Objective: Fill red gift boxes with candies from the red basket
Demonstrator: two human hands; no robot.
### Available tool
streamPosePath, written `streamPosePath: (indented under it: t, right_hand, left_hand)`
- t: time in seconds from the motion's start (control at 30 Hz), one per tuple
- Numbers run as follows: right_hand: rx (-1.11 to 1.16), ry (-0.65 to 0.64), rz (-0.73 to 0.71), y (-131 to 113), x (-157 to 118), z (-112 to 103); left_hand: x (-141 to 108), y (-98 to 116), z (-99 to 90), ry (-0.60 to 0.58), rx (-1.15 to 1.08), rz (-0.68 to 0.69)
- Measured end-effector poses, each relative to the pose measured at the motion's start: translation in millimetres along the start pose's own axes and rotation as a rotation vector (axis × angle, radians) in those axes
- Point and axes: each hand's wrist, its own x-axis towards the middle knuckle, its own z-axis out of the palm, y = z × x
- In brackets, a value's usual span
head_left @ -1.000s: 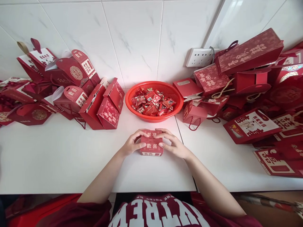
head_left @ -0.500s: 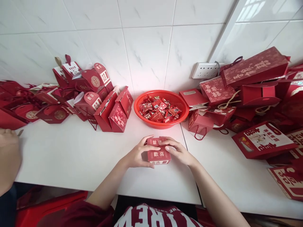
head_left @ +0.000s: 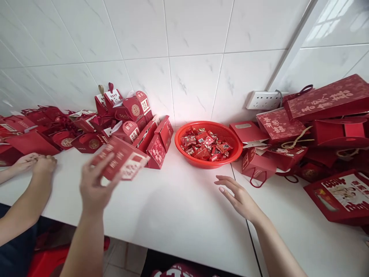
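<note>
Held up over the left part of the table, my left hand (head_left: 96,182) is closed on a red gift box (head_left: 122,157) with pale lettering and a white panel. The box is tilted and slightly blurred. My right hand (head_left: 238,196) hovers above the table with its fingers apart and nothing in it. Just beyond it stands a red plastic basket (head_left: 209,164) holding many small candies in red wrappers (head_left: 204,144). Behind the held box, several finished-looking red boxes (head_left: 157,148) stand against the wall.
More red boxes (head_left: 89,142) crowd the back left. Boxes and bags (head_left: 319,96) pile up at the right, near a wall socket strip (head_left: 263,100). Another person's hands (head_left: 43,163) rest on the white table (head_left: 178,215) at far left. A seam (head_left: 250,231) crosses the tabletop.
My left hand has lifted the box and carried it leftward from in front of the basket. My right hand has let go of the box. The view has turned left.
</note>
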Motion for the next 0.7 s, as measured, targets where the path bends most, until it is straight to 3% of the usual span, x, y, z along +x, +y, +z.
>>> streamPosePath:
  t: [0.07, 0.17, 0.27, 0.33, 0.4, 0.53, 0.7]
  right_hand:
    - [-0.013, -0.021, -0.001, -0.3, 0.8, 3.1]
    - [-0.038, -0.050, -0.007, -0.8, 1.9, 8.8]
    - [-0.061, -0.070, -0.010, 2.3, 3.0, 13.9]
    - [-0.077, -0.074, -0.012, 6.0, 3.7, 16.4]
    - [-0.095, -0.071, -0.014, 9.7, 4.3, 17.9]
    - [-0.116, -0.079, -0.019, 12.7, 5.5, 17.7]
    - [-0.119, -0.097, -0.020, 10.9, 6.3, 17.2]
  left_hand:
    - [42.5, -6.2, -5.4, 0.166, 0.081, -0.072]
    - [104.5, -8.2, 3.1, 0.266, 0.197, -0.018]
    - [152.5, -19.4, 26.1, 0.202, 0.284, 0.028]
    - [171.8, -36.6, 46.4, 0.124, 0.271, -0.072]
    - [180.6, -57.8, 66.6, -0.001, 0.243, -0.170]
    - [178.3, -89.3, 92.9, 0.033, 0.226, -0.198]
    - [160.5, -89.4, 100.3, 0.107, 0.200, -0.082]
